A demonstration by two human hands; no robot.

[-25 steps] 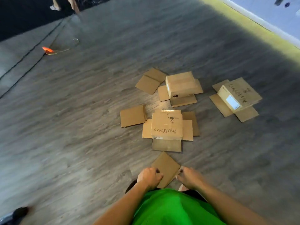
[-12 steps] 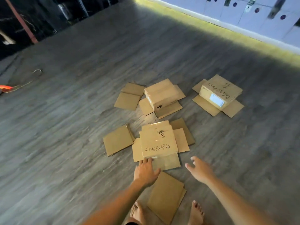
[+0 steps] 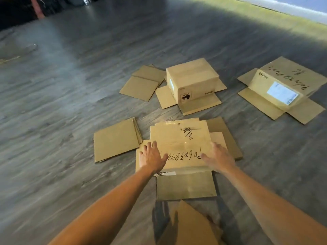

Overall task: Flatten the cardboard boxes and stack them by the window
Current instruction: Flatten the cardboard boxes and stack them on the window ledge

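Observation:
Three upturned cardboard boxes stand on the floor with their flaps spread flat. The nearest box point(image 3: 180, 138) bears handwritten numbers on top. My left hand point(image 3: 152, 156) lies on its top near the left edge, fingers spread and straight. My right hand point(image 3: 218, 156) lies on the top by the right edge, fingers spread too. A second box point(image 3: 192, 80) stands behind it. A third box point(image 3: 283, 85) with a white label stands at the right. A flattened cardboard piece point(image 3: 192, 225) lies on the floor below my arms.
Flat cardboard sheets lie left of the near box point(image 3: 115, 140) and left of the middle box point(image 3: 143, 82). The grey wood-look floor point(image 3: 62, 112) stretches out to the left. A bright strip along a pale wall point(image 3: 292, 6) runs across the far right.
Both hands let go of the flattened piece, now on the floor near my feet, and reached forward onto the top of the nearest box. The view moved closer to the boxes.

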